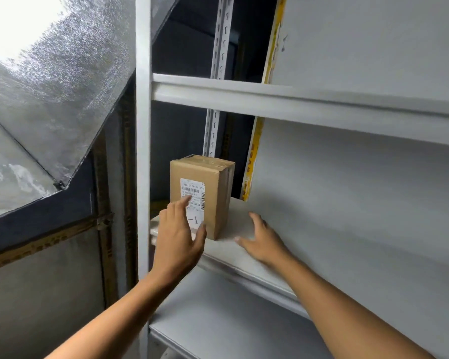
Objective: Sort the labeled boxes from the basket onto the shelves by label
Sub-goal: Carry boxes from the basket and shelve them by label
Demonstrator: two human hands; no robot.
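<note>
Cardboard, the labeled box (pixel 201 195) stands upright at the left end of the white middle shelf (pixel 257 244), with the left hand (pixel 180 237) spread, fingers straight against its label, and the right hand (pixel 263 240) spread just beside it, holding nothing

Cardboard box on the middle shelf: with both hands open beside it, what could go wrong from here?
The cardboard box stands tall and upright near the front left corner of the shelf; a nudge from the left hand, whose fingers lie across its front, might tip it or slide it toward the edge. The fingers also cover part of the label, so the handwritten mark could be misread. The right hand hovers apart, giving no support.
</note>
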